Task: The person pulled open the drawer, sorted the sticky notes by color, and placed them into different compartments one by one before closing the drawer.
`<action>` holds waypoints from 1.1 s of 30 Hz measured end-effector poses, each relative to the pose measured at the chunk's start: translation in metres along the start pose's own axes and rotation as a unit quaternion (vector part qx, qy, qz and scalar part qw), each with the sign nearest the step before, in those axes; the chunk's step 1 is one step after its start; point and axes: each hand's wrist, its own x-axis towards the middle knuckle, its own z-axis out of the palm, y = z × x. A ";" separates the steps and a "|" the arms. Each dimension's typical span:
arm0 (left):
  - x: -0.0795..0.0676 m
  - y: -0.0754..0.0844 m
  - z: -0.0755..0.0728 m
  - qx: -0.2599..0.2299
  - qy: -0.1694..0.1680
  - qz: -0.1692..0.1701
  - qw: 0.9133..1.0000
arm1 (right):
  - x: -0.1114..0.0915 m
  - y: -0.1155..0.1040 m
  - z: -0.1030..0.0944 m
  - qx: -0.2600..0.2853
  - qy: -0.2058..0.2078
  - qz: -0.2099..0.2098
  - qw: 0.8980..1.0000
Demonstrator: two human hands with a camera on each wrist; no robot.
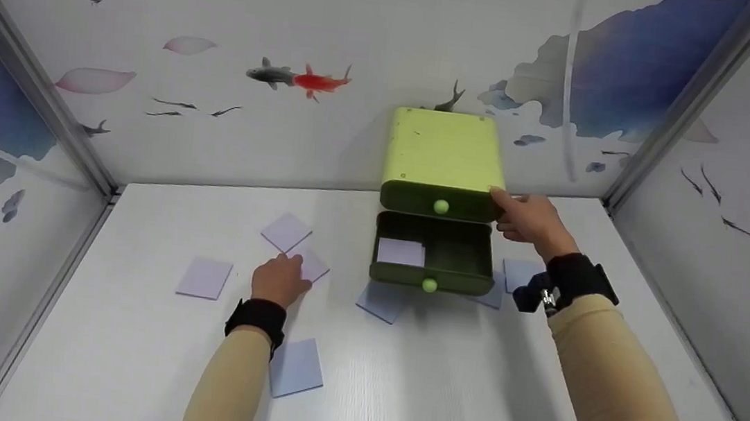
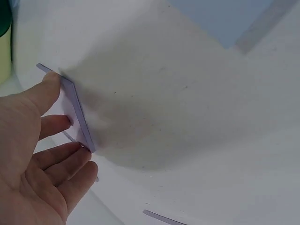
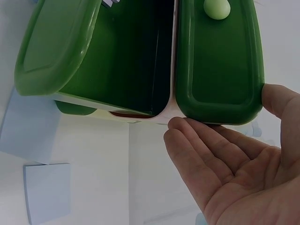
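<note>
My left hand (image 1: 279, 280) is over the table, its thumb and fingers at opposite edges of a thin lilac square (image 1: 313, 265). In the left wrist view the square (image 2: 70, 101) sits between thumb and fingertips, tilted to the camera. Another lilac square (image 1: 286, 232) lies just beyond it. My right hand (image 1: 534, 220) touches the upper right front corner of a small green drawer box (image 1: 444, 148), thumb at the top, fairly straight fingers along the side. The lower drawer (image 1: 461, 283) is pulled out, with lilac squares (image 1: 400, 252) in its left part; the upper drawer (image 1: 411, 199) is closed.
A lilac square (image 1: 205, 278) lies at the left and a bluish one (image 1: 298, 368) nearer the front. More squares lie by the box, such as one (image 1: 381, 302) partly under the drawer and one (image 1: 519, 274) at its right. Patterned walls enclose the white table (image 1: 390, 393).
</note>
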 end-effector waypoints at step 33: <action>-0.005 0.008 -0.006 -0.061 -0.030 -0.027 0.997 | 0.000 0.001 0.000 0.025 -0.015 0.002 1.000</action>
